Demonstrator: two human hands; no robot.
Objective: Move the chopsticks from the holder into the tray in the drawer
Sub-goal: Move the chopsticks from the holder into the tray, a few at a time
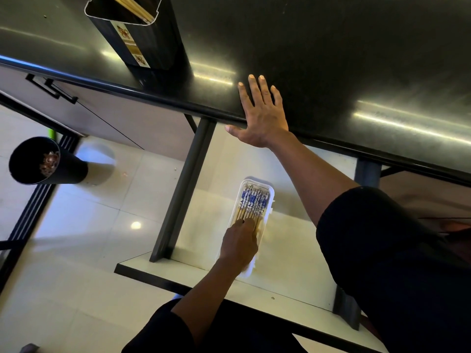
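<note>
1. Down in the drawer (293, 250), left hand (239, 240) lies over the chopsticks' (252, 202) near ends in the tray (272, 197); pinching or just pressing, can't tell.
2. Right hand (262, 118) flat on the counter (331, 59) edge, fingers spread.
3. Far left, holder (137, 39), more chopsticks inside.

Blue-patterned chopsticks (252, 203) lie side by side in white tray (271, 193) inside open drawer (293, 250). Black holder (142, 44) upright on worktop (331, 59), pale sticks (135, 7) inside.
</note>
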